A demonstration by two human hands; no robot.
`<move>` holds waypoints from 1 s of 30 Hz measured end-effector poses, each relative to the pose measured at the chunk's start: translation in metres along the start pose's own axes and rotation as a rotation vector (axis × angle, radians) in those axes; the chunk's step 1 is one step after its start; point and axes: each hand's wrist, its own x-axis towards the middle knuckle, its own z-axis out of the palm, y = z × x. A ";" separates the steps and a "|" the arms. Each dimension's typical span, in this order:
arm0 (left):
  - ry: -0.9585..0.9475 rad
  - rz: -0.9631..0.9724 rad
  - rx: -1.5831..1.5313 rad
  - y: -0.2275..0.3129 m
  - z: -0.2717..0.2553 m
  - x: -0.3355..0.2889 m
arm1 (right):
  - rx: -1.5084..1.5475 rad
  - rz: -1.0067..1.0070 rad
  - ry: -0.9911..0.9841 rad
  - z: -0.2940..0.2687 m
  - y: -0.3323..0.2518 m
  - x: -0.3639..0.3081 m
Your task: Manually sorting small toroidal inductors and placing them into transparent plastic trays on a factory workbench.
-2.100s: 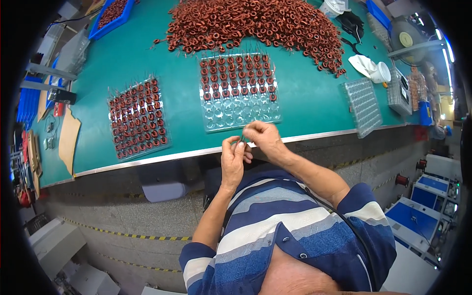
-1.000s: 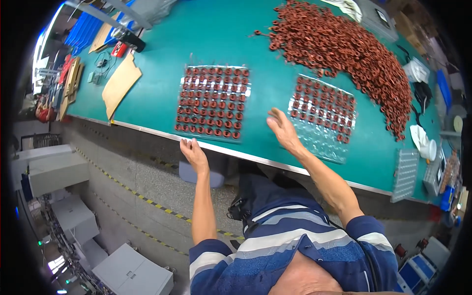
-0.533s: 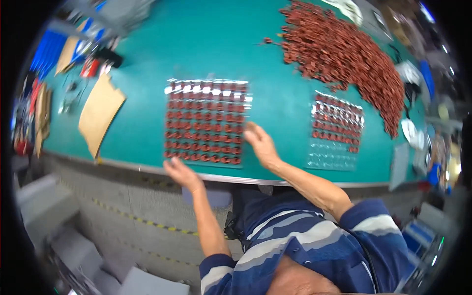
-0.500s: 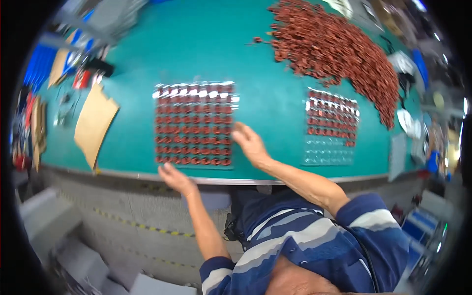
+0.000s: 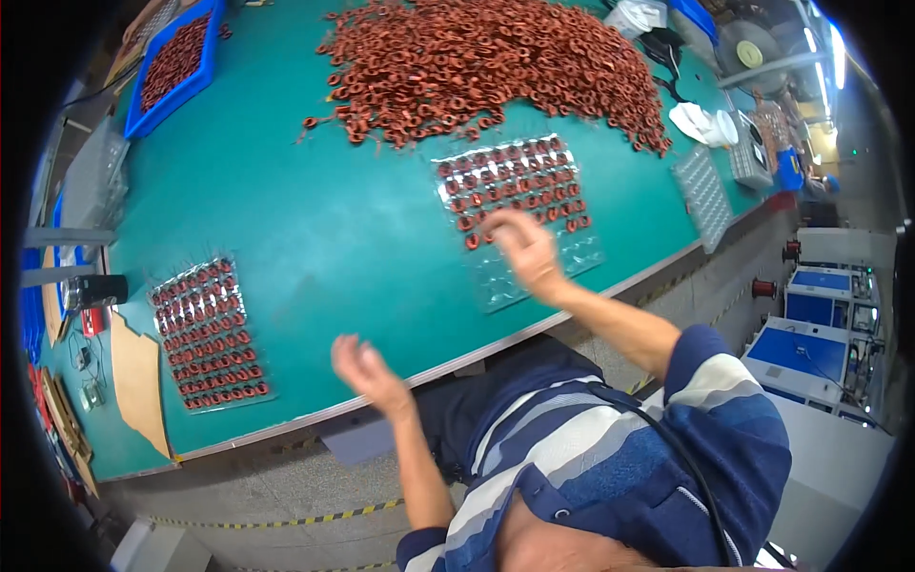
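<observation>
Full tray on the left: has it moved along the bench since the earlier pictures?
Yes: the full tray has moved left, toward the brown cardboard sheet. A green gap separated them earlier; now they lie close together.

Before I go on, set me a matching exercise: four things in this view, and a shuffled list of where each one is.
1. left hand
2. right hand
3. coil pile
4. cardboard piece

A. above the partly filled clear tray
B. just left of the filled clear tray
C. near the front edge of the teal table, between those two trays
D. heaped on the table's far side

Pairs: 1-C, 2-A, 3-D, 4-B
</observation>
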 end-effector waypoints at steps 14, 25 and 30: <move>-0.365 -0.133 -0.229 0.037 0.171 -0.077 | 0.121 0.397 0.362 -0.158 0.164 -0.035; -0.136 -0.099 -0.012 -0.008 0.024 -0.035 | 0.398 0.413 -0.105 -0.041 0.095 -0.076; -0.048 -0.094 0.064 -0.023 -0.029 -0.003 | 0.025 0.068 -0.231 -0.015 0.069 0.010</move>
